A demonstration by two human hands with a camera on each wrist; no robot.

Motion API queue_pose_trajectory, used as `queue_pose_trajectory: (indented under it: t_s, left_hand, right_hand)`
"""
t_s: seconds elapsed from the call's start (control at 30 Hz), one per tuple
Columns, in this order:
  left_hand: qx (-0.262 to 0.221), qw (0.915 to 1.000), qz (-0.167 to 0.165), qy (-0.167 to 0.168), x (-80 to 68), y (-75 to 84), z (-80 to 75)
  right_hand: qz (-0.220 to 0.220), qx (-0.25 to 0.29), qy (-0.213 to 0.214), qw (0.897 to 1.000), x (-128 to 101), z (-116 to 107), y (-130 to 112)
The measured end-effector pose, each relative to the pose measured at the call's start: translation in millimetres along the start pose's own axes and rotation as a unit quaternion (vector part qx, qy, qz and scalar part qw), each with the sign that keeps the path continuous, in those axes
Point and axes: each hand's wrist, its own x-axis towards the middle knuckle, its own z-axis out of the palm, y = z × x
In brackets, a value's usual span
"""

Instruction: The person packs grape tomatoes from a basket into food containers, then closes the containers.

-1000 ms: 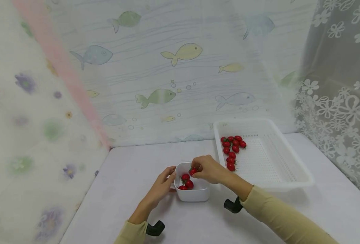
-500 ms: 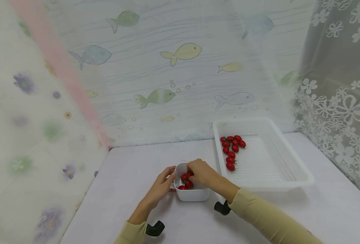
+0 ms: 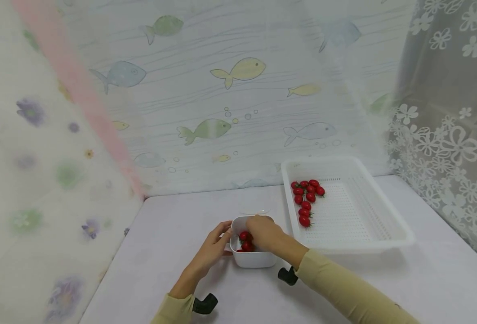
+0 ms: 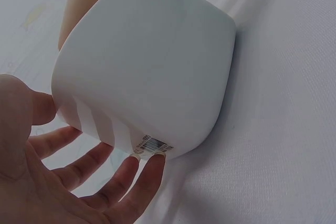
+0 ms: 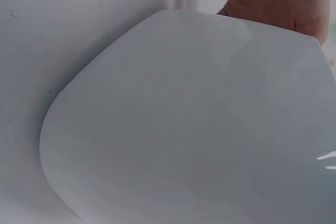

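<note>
A white container with rounded corners stands on the table, with several red cherry tomatoes inside. My left hand rests against its left side. In the left wrist view the fingertips touch the wall beside a barcode label, spread and only slightly bent. My right hand reaches down into the container over its right part, close to the tomatoes. Its fingers are hidden by the hand itself and, in the right wrist view, by the container wall, so whether a tomato is between them does not show.
A large white perforated basket stands to the right, with more cherry tomatoes along its left side. Dark wrist attachments hang below both forearms. A fish-patterned curtain closes off the back of the table.
My right hand, which pinched a cherry tomato over the container a second ago, has moved left and down inside it. The tomatoes there have shifted slightly. The left hand stays in place.
</note>
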Motion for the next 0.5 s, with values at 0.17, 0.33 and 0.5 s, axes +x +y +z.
queue_pose_trajectory:
  t_s: [0.17, 0.33, 0.5]
  left_hand:
    - [-0.009, 1.0000, 0.002, 0.002, -1.9, 1.8, 0.8]
    - [-0.010, 0.9999, 0.004, 0.005, -3.6, 2.9, 1.5]
    - [-0.011, 0.9999, 0.006, 0.003, -2.9, 3.5, 1.4]
  right_hand:
    - [-0.021, 0.000, -0.004, 1.000, -0.8, 0.4, 0.4]
    - [-0.035, 0.006, -0.009, 0.999, -1.0, -0.6, 0.7]
    - [-0.034, 0.010, -0.013, 0.999, 0.8, 0.1, 1.8]
